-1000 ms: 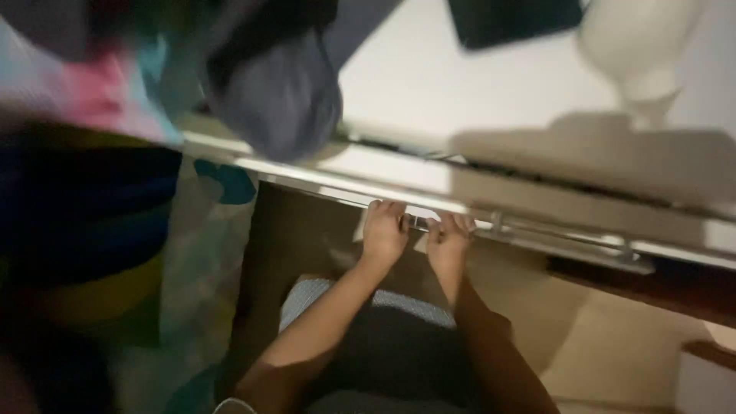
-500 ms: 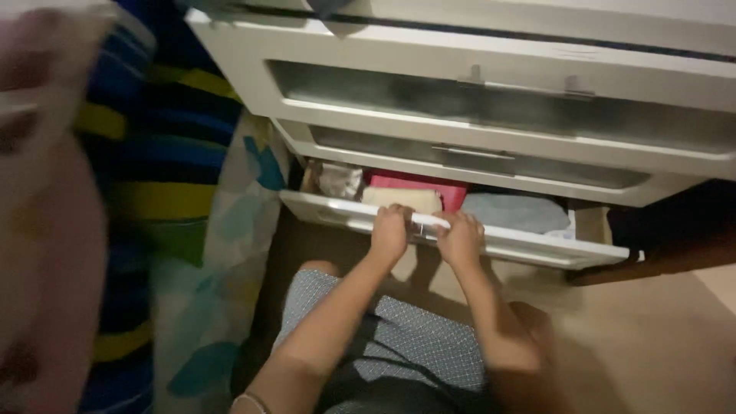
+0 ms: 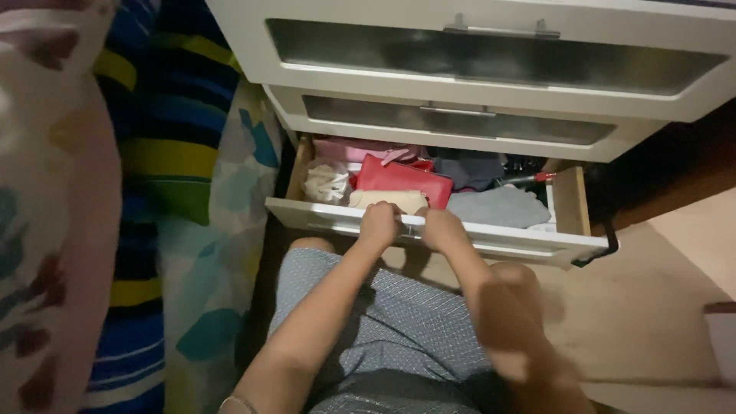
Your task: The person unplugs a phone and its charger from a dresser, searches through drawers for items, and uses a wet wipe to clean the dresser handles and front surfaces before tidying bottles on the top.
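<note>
My left hand [image 3: 379,223] and my right hand [image 3: 438,228] both grip the metal handle [image 3: 410,220] on the white front of the bottom drawer [image 3: 521,241]. The drawer is pulled well out of a white chest. Inside it lie a red pouch [image 3: 402,178], a crumpled white cloth [image 3: 326,182], a cream folded item [image 3: 387,198], a grey folded cloth [image 3: 498,205] and a pink item [image 3: 360,148] at the back. My knees in patterned shorts [image 3: 383,322] sit just below the drawer front.
Two shut drawers with dark glass fronts [image 3: 491,54] stack above the open one. A bed with colourful striped and patterned bedding [image 3: 153,176] fills the left side. Beige floor [image 3: 652,307] lies to the right, with a dark wooden piece [image 3: 675,169] beside the chest.
The view dropped from the top of the chest to its drawers. Both hands kept hold of the handle and the bottom drawer slid further out, showing more of its contents.
</note>
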